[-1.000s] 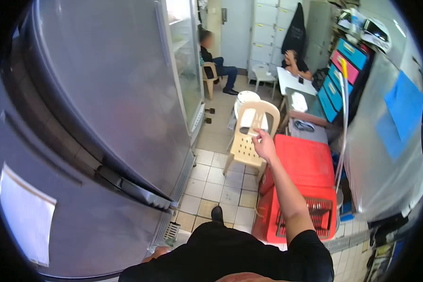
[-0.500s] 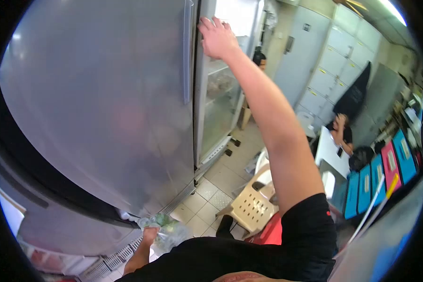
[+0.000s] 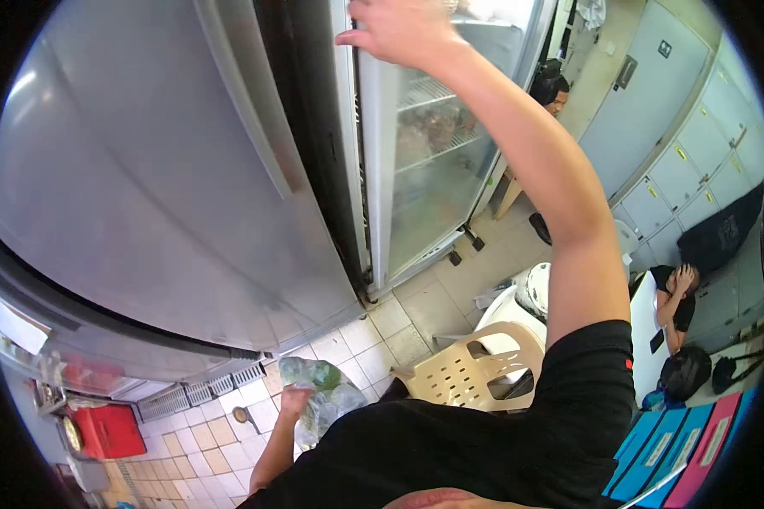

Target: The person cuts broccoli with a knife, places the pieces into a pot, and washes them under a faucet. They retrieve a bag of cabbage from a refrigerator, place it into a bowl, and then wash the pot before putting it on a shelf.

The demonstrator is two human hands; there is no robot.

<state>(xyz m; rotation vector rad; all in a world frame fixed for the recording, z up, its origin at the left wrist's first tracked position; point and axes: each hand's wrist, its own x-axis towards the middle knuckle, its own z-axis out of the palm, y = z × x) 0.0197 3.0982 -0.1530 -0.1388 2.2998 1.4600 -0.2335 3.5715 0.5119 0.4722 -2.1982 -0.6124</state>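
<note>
My left hand (image 3: 295, 400) grips a clear plastic bag (image 3: 335, 405) with green leafy contents, low down beside my body. High up, my right hand (image 3: 403, 30) is raised at the near edge of a glass-door fridge (image 3: 437, 191), its thumb stretched apart from the other fingers. Wire shelves with bagged items show through the glass. To the left stands a large steel refrigerator (image 3: 170, 178) with a long vertical handle (image 3: 246, 93); a dark gap lies between the two units.
A beige plastic chair (image 3: 463, 373) stands near my body, with a white bucket (image 3: 535, 288) behind it. One person sits at a white table (image 3: 649, 339); another person's head (image 3: 552, 89) shows behind the glass-door fridge. Lockers, colored panels and a red box (image 3: 110, 431) are around.
The view has shifted, bringing more floor and the red box into sight. The gap beside the steel refrigerator looks wider. My right hand's thumb is now spread; my left still holds the bag.
</note>
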